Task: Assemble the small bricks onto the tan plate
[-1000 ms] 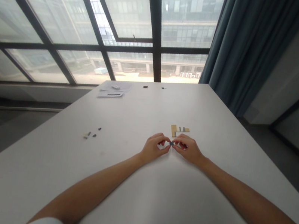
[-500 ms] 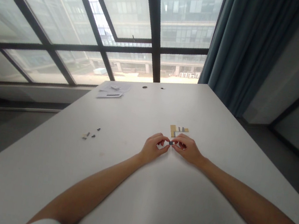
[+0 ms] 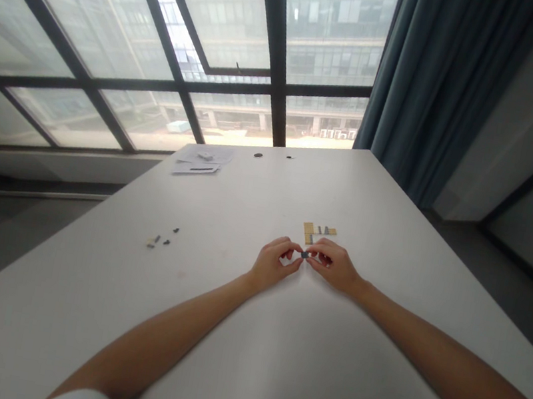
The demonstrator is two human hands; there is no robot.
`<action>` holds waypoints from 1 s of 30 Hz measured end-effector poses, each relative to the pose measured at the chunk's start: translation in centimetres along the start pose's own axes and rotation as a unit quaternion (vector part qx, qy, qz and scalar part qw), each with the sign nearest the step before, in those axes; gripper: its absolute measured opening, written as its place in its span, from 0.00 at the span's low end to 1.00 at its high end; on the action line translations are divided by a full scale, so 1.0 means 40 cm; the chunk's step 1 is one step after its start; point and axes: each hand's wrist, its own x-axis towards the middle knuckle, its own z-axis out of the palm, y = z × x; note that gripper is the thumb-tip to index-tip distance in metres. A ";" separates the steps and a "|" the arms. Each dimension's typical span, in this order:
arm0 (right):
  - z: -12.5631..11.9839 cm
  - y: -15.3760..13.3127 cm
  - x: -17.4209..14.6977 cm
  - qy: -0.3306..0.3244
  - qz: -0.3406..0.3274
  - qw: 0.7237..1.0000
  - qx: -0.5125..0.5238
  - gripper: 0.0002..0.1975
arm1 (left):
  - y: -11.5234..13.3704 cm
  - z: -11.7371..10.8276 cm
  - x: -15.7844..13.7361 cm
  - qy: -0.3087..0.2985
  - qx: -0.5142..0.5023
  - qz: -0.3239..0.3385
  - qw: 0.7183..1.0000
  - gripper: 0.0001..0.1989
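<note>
Between the fingertips of both my hands is a small dark blue-grey piece (image 3: 305, 255), too small for me to make out its exact kind. My left hand (image 3: 278, 259) pinches it from the left with thumb and forefinger. From the other side my right hand (image 3: 333, 264) is closed on it in the same way. Just beyond my fingers, several flat tan and grey pieces (image 3: 310, 228) lie in an angled row on the white table (image 3: 244, 209). The lower end of that row is partly hidden by my right hand.
To the left lie several small loose dark and pale pieces (image 3: 167, 242). White papers (image 3: 196, 169) with a dark, thin item on them rest at the far left of the table. A black round disc (image 3: 258, 155) and a small dark item (image 3: 289, 157) sit near the far edge.
</note>
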 end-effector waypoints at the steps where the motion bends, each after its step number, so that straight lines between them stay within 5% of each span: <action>1: 0.000 0.000 0.000 0.000 0.001 1.000 -0.001 0.05 | 0.000 0.000 0.000 0.000 0.001 0.001 1.000 0.06; 30: 0.006 0.007 -0.002 0.004 0.004 1.000 0.003 0.06 | -0.006 0.002 0.001 0.006 -0.007 -0.003 1.000 0.06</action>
